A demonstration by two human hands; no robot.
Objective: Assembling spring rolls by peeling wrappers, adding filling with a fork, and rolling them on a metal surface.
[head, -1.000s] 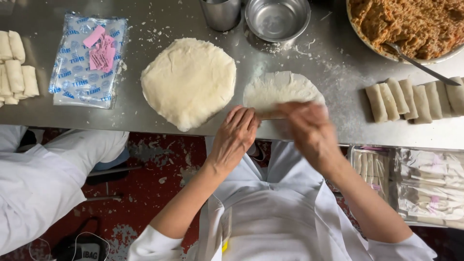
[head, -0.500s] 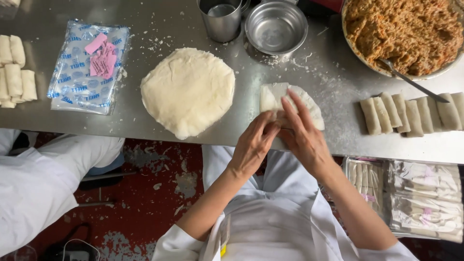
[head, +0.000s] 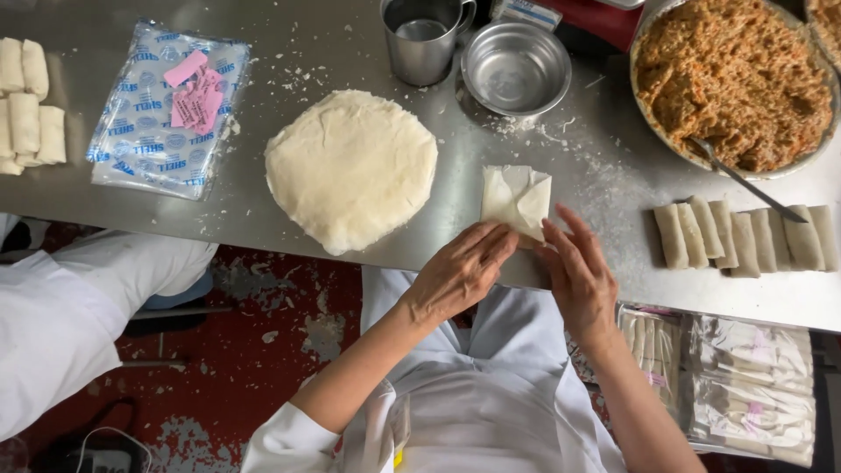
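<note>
Both sets of fingertips press on the near edge of a folded wrapper (head: 517, 200), a pale square packet with its flaps tucked over, lying flat near the front edge of the steel table (head: 263, 219). The left hand (head: 460, 271) curls its fingers onto the packet's lower left corner; the right hand (head: 578, 276) spreads its fingers at the lower right, pinching or rolling the edge, though I cannot quite tell whether they grip it or only push against it.

Just left of the packet sits a round stack of wrappers (head: 350, 166), thick and floury. Beyond it stand a metal cup (head: 425, 39) and an empty metal bowl (head: 515, 68). To the right, a row of finished rolls (head: 745, 235) lies side by side, and behind them a large bowl of filling (head: 731, 83) holds a spoon (head: 745, 182). At the far left lie a plastic packet (head: 171, 109) and more rolls (head: 31, 101).

Flour and crumbs dust the steel. Under the table the floor (head: 254, 350) is worn red, and a second person's white sleeve (head: 79, 307) shows at the left.
</note>
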